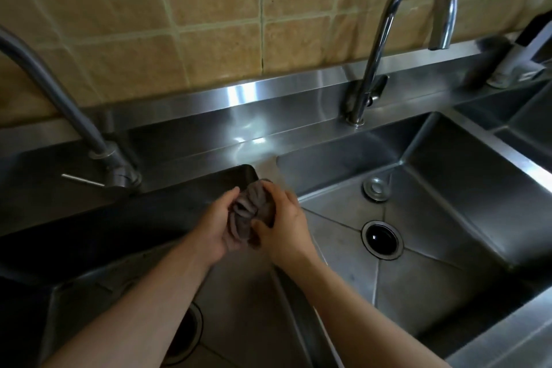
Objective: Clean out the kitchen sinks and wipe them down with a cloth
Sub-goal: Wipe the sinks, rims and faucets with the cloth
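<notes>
A bunched grey cloth (pixel 250 210) is squeezed between both hands above the divider (pixel 294 293) that separates the two steel sinks. My left hand (pixel 215 225) grips its left side, and my right hand (pixel 283 225) curls round its right side. The left sink (pixel 239 308) lies below my forearms with its drain (pixel 186 334) partly hidden by my left arm. The right sink (pixel 448 293) shows a dark round drain (pixel 382 239) and a small overflow fitting (pixel 376 187).
A tall curved chrome faucet (pixel 397 24) rises behind the right sink. A grey faucet (pixel 59 92) with a lever handle stands behind the left sink. A steel ledge and beige tiled wall (pixel 209 9) run along the back. A further basin (pixel 525 125) is at the far right.
</notes>
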### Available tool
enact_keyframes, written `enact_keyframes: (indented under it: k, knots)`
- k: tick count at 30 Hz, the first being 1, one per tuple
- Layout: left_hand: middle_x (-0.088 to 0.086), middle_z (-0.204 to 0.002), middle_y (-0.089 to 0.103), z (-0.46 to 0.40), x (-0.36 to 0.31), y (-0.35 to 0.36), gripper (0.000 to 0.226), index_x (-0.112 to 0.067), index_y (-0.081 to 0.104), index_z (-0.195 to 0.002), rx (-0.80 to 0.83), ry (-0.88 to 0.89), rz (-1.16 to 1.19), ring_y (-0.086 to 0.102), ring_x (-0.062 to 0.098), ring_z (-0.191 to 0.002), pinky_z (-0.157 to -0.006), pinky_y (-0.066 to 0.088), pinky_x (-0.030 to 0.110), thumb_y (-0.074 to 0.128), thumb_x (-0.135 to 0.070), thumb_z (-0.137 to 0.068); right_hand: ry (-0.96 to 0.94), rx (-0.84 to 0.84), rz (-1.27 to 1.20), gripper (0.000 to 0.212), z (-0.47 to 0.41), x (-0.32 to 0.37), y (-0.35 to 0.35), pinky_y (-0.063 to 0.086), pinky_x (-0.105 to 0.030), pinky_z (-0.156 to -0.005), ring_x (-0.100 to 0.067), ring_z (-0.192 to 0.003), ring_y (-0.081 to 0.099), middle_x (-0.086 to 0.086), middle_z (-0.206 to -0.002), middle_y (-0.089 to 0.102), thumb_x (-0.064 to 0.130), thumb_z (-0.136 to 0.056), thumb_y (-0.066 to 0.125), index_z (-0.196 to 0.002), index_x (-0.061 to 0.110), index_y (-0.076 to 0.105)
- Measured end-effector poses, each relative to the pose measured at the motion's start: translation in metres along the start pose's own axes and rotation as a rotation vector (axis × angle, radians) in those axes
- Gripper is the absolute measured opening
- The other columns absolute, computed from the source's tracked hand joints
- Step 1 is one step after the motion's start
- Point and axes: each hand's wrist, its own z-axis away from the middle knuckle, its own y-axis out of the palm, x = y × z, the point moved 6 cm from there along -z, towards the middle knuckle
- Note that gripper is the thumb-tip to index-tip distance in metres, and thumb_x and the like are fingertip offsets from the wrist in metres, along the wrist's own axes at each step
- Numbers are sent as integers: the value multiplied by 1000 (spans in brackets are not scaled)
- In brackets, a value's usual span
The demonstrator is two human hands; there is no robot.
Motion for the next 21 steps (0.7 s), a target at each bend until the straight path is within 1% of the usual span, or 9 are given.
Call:
enact_keyframes:
  k: [2,4,6,8,10,14,15,19,21]
  knots:
    - [15,-114,63,-1,-4,11,40,-14,60,-117,-7,-4,-61,60,31,-102,-91,46,49,39,-42,-97,42,-66,-58,59,-6,-10,-19,32,-6,-92,-14,-116,48,-4,-131,46,3,-83,60,-137,20,46]
    - [7,-101,66,-5,-11,21,34,-17,62,-107,-75,42,-204,62,22,-84,-74,49,37,40,-41,-98,79,-128,-111,54,-14,-24,-37,36,-13,-94,-16,-114,52,-5,-125,53,0,-83,58,-132,20,53]
    - [3,-98,65,-11,-19,30,31,-19,64,-104,-159,113,-372,60,18,-80,-66,45,29,40,-38,-99,125,-192,-144,50,-21,-43,-55,39,-7,-85,-15,-104,57,-2,-114,61,-3,-81,57,-126,19,58]
    - [4,-101,64,-19,-22,41,24,-19,64,-104,-233,199,-486,58,17,-81,-65,44,28,44,-31,-98,190,-242,-178,45,-28,-68,-73,35,3,-67,-10,-89,56,4,-96,62,-5,-79,59,-119,15,62]
    - [6,-96,62,-30,-24,54,14,-19,62,-97,-295,307,-564,56,13,-75,-63,43,25,49,-22,-96,272,-261,-167,41,-34,-97,-86,34,0,-64,-9,-83,53,3,-88,61,-5,-78,60,-116,12,63]
    - [-1,-95,63,-49,-33,79,15,-20,62,-94,-422,561,-833,59,13,-88,-78,45,23,54,-8,-91,446,-205,-131,33,-51,-149,-89,45,-24,-82,-24,-98,60,-10,-104,67,1,-83,59,-115,11,62]
    - [-2,-97,64,-54,-34,83,16,-20,62,-96,-442,598,-886,59,12,-90,-81,45,23,55,-7,-91,483,-196,-137,31,-57,-160,-87,45,-26,-82,-25,-98,60,-10,-104,66,3,-84,60,-113,12,62]
    - [-2,-108,62,-65,-39,93,20,-18,62,-101,-531,777,-1100,55,16,-105,-88,43,26,59,-6,-86,566,-175,-203,21,-82,-200,-67,37,-10,-62,-17,-88,53,-5,-95,59,0,-83,61,-98,13,58]
    - [-1,-111,59,-70,-41,97,23,-18,62,-103,-568,839,-1201,49,18,-110,-91,37,25,61,-5,-84,602,-156,-284,22,-97,-215,-52,43,-12,-63,-20,-91,56,-10,-99,60,-6,-83,60,-102,4,57]
